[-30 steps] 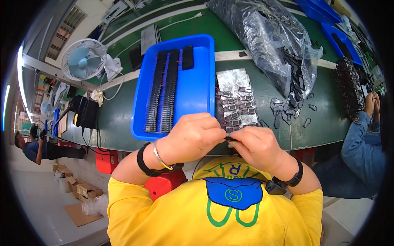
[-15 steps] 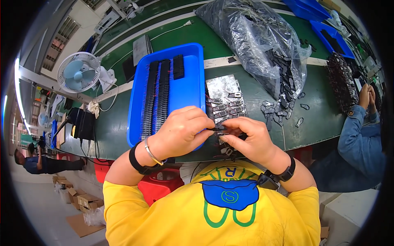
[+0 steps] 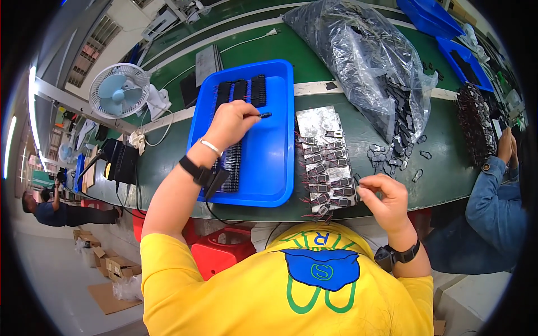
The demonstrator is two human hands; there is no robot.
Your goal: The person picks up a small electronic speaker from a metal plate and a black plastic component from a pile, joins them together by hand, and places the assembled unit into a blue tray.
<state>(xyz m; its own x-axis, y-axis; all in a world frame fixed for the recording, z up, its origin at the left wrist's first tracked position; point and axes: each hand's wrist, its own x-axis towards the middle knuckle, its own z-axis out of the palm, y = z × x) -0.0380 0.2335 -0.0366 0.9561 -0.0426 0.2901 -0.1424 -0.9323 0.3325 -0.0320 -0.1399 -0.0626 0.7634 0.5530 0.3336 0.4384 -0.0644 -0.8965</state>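
Observation:
My left hand (image 3: 231, 124) is closed in a pinch on a small black part (image 3: 265, 115), held over the blue tray (image 3: 263, 168). Rows of similar black parts (image 3: 231, 168) with thin wires line the left and far side of that tray. To its right lies a pale metal plate (image 3: 318, 119) bearing several small black rectangular components (image 3: 319, 179) with silvery faces and dark red wires. Beside the plate's right edge, my right hand (image 3: 388, 200) has its fingers curled together. Something small and dark shows at its fingertips, too little of it to name.
A clear plastic bag (image 3: 358, 61) spills flat black pieces (image 3: 395, 151) onto the green table (image 3: 448, 179). A fan (image 3: 117, 91) and a black box (image 3: 119, 159) stand left. At right, a co-worker's sleeve (image 3: 485, 185) is near a dark wired stack (image 3: 473, 123).
My hands have parted. The left went up and left over the tray with the small black part; the right moved right, off the plate, uncovering its components. The view has shifted slightly.

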